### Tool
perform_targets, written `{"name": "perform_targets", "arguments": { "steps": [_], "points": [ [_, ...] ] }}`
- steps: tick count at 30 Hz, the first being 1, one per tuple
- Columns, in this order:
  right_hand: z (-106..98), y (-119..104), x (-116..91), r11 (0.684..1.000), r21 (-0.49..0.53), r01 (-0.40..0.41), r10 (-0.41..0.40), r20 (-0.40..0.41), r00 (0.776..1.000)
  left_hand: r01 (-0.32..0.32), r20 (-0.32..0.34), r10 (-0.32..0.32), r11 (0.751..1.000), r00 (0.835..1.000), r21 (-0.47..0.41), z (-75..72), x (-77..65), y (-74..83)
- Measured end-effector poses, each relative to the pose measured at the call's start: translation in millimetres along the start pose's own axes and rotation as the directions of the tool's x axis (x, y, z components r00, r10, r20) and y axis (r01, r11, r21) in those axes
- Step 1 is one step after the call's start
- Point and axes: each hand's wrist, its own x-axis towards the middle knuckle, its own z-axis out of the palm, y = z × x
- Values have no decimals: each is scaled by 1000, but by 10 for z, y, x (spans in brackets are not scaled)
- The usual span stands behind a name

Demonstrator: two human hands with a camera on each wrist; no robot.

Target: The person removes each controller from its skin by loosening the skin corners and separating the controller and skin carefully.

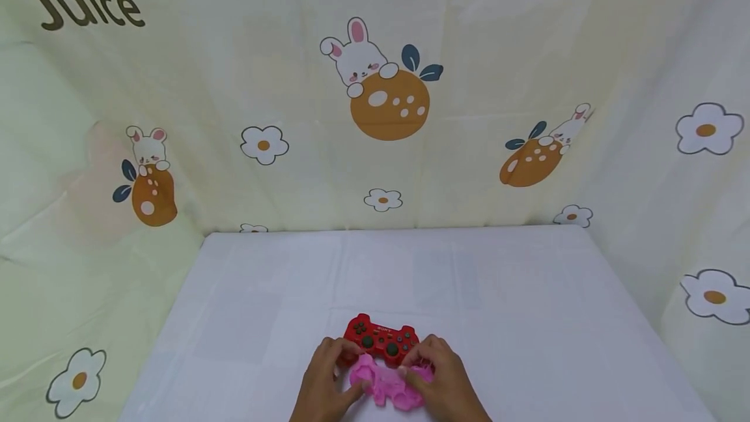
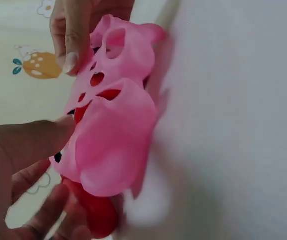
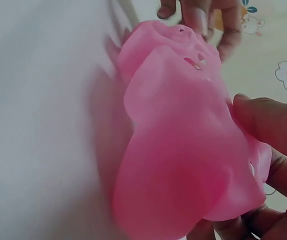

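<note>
A pink silicone controller cover [image 1: 387, 384], soft and full of cut-out holes, is between my two hands. My left hand [image 1: 328, 378] grips its left end, with the thumb [image 2: 43, 140] on top and the fingers curled at the far side. At the right end, my right hand [image 1: 443, 379] pinches it, its thumb [image 3: 263, 117] pressing on the surface. Just behind the cover lies a red game controller [image 1: 381, 337], its buttons and sticks facing up. The cover overlaps its near edge, and red shows through the holes in the left wrist view.
A white cloth-covered table [image 1: 375, 272] spreads around the hands. Behind it and at both sides hangs a pale curtain [image 1: 293, 70] printed with rabbits, oranges and flowers.
</note>
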Motion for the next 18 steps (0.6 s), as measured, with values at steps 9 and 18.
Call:
{"name": "perform_targets", "arguments": {
  "steps": [9,18],
  "points": [
    [-2,-18,-12,996,19,-82,83,-60,995,83,78,-87,995,993,57,1,-76,-16],
    [17,17,-40,991,62,-117,120,-41,992,82,82,-83,997,993,15,-25,-115,-15]
  ]
}}
